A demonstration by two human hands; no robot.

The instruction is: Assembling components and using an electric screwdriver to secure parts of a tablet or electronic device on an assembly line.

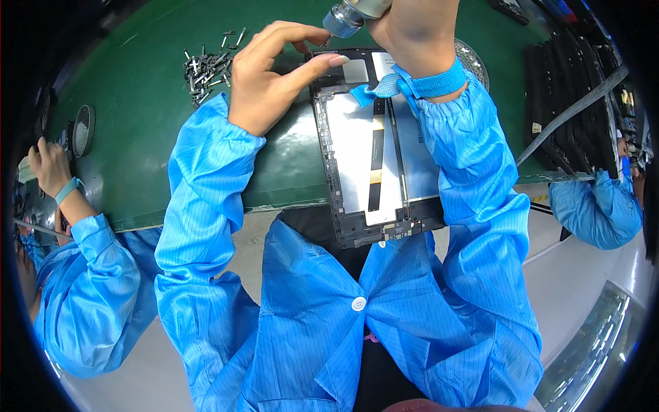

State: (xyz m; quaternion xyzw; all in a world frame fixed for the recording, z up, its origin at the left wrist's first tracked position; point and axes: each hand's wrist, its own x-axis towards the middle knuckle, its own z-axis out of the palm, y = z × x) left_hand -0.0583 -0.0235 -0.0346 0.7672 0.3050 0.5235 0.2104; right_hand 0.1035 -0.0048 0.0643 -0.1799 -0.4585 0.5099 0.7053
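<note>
Green table: right hand grips a silvery, blue-collared cylindrical tool; left hand, thumb and forefinger parted. Best keep the flat, black-framed rectangular device steady.

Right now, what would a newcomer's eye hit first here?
Probably the bright blue sleeves framing the opened flat device, its silvery panels exposed, overhanging the near edge of the green bench. At its far end, the right hand grips a blue-collared tool, while the left hand has thumb and forefinger spread by the far left corner. Left of that lies a pile of small black-and-silver parts.
</note>
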